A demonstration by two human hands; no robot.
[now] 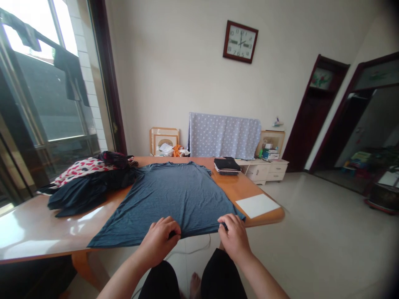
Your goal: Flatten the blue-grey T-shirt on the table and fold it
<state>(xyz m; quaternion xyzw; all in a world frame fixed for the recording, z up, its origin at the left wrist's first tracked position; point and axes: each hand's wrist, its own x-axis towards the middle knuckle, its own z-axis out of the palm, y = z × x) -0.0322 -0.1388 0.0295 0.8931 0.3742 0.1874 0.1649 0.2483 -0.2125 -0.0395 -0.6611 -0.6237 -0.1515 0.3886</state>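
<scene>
A dark blue-grey T-shirt (177,195) lies spread on the wooden table (224,191), its neck toward the wall and its hem along the near edge. My left hand (162,238) pinches the hem near its middle, fingers curled over the cloth. Farther right, my right hand (233,234) grips the hem close to the shirt's right corner. Both thumbs are pressed toward the fingers. The hem's left corner rests loose on the tabletop.
Left of the shirt is a heap of clothes (90,187). A folded stack of clothes (227,165) sits at the back right, and a white sheet (258,205) lies near the right corner. Beyond stand a white cabinet (264,171) and a dotted cloth cover (224,135).
</scene>
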